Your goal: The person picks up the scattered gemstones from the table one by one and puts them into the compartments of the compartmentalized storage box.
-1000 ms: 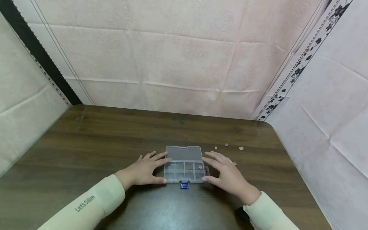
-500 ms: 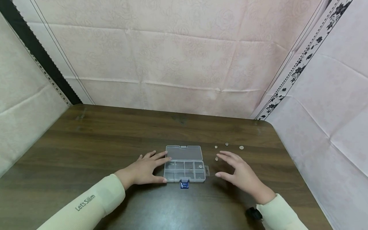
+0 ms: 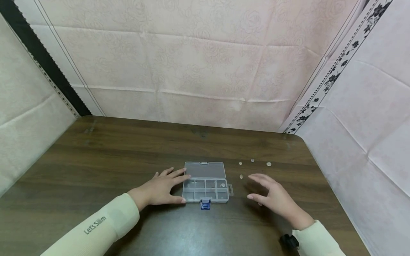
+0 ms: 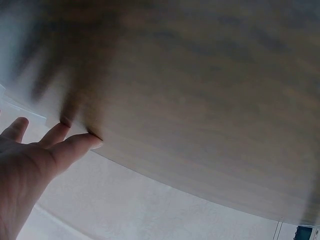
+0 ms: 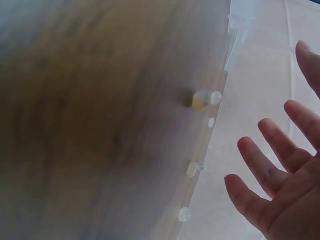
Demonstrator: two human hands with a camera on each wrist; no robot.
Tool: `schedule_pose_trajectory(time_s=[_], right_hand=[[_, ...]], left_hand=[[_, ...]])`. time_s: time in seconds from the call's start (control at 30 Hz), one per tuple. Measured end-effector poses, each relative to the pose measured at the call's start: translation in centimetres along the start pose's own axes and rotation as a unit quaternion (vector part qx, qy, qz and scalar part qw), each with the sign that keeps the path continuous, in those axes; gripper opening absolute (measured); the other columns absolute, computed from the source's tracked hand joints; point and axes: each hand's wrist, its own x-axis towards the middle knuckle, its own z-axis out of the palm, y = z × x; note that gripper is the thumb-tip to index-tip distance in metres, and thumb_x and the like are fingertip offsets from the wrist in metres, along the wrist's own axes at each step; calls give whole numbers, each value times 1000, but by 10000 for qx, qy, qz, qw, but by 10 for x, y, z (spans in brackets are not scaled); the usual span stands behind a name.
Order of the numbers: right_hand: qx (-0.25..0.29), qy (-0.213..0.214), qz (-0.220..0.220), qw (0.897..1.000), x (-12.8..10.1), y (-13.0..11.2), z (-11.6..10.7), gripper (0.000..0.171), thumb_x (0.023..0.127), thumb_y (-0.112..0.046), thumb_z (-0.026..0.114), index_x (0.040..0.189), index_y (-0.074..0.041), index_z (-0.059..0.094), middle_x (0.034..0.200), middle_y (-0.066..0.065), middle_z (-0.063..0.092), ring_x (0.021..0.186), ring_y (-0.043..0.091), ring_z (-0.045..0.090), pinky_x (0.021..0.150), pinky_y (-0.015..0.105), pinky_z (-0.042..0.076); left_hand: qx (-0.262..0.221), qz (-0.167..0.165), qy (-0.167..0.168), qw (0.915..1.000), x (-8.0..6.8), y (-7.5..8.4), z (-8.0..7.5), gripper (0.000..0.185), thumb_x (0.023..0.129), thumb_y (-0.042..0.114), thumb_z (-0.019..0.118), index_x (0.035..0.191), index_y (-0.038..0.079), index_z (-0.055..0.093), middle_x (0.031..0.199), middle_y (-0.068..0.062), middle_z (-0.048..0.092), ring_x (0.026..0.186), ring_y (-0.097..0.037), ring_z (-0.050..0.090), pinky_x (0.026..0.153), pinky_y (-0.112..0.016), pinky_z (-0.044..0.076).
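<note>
Shifted rightward off the organiser box's right edge since a second ago: right hand (image 3: 277, 199), now lower right of centre in the head view, clear of the box and over bare worktop (image 3: 128, 149). Unmoved meanwhile: left hand (image 3: 160, 188) and the box itself.

Brown wooden worktop across the lower half of the frame, pink cloth behind and to either side. Just below centre, clear plastic organiser box (image 3: 205, 191), lid (image 3: 205, 170) folded flat back toward the top of the frame, long axis left to right across the picture, blue latch (image 3: 205, 204) on the near edge. One small pale disc (image 3: 223, 185) visible in its upper right compartment.

Right of the box, four small pale discs loose on the wood: three in a rough row at right of centre, and a nearer disc (image 3: 241, 176) just up and left of the right fingers (image 3: 256, 177). Closer to that disc: right hand, by far; left hand on the other side of the box.

Right fingers spread and relaxed, holding nothing, palm open in the right wrist view (image 5: 280, 195); contact with the wood not clear. Left fingers (image 3: 179, 174) straight and apart, lying on the wood against the box's left edge, thumb at its near left corner, nothing gripped.
</note>
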Motion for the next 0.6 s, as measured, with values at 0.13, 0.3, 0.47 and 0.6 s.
schedule_pose_trajectory(time_s=[0.13,0.3,0.47,0.6], right_hand=[[-8,-95,26,10000,-3,1,-1,56,81,-31,79,128,-8,62,130,8,59,121,30,55,97,50,44],[-39,-177,93,9998,-6,3,-4,52,80,-30,79,125,-9,65,127,6,62,119,28,56,96,49,45],[-31,-282,208,9994,-9,4,-6,50,80,-29,79,123,-10,66,126,7,63,119,30,56,97,50,44],[-15,-371,347,9987,-11,5,-9,50,80,-30,79,123,-9,67,130,16,60,122,37,54,97,53,43]], left_hand=[[-14,1,4,10000,0,0,1,81,81,66,63,150,35,34,160,5,20,145,-42,14,103,-75,14],[-19,-8,29,10000,0,-1,2,80,81,65,63,150,35,35,160,5,21,145,-41,14,103,-75,14],[-13,3,73,10000,-1,-1,1,80,81,65,64,150,34,36,160,5,22,145,-42,15,102,-75,14],[7,3,84,10000,0,-1,2,81,81,65,64,150,34,36,160,5,22,144,-42,16,102,-75,14]])
